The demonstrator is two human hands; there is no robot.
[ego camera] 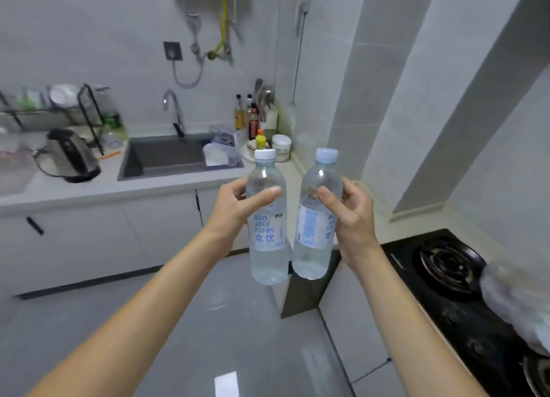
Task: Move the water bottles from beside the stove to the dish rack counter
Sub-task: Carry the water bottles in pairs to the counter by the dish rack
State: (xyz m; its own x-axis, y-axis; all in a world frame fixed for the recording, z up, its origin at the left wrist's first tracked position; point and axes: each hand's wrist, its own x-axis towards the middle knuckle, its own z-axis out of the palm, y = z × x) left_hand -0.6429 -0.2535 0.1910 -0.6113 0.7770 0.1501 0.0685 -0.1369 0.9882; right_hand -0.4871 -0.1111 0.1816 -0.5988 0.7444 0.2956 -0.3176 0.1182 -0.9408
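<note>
Plainly, blue print on the left bottle point(267, 218) reads "Bon Jour Forêt" above two Chinese characters; the right bottle point(318, 215) carries the same label turned partly away, so only the starts of the lines and a pale blue panel show. Both are clear plastic, filled with water, with a white cap on the left one and a pale bluish cap on the right one; they stand nearly upright, side by side, their lower ends almost touching, held in the air over the floor point(208, 322) at the picture's centre. The left hand point(238, 206) wraps the left bottle at its shoulder, thumb across the front; the right hand point(348, 215) grips the right bottle the same way. At 4 o'clock lies a black stove point(446, 265) with a ringed burner, set in a pale counter, and something white and blurred at its right edge. At 10 o'clock runs another counter point(89, 188) with white cabinets below, bearing a dark sink point(166, 155) with a curved tap, a steel kettle point(70, 155) and a black wire rack point(53, 108) with dishes. Sauce bottles point(248, 117) and bowls point(281, 146) crowd the corner at 12 o'clock. Grey-white tiles cover the walls, with hoses and a yellow pipe hanging above the sink.
</note>
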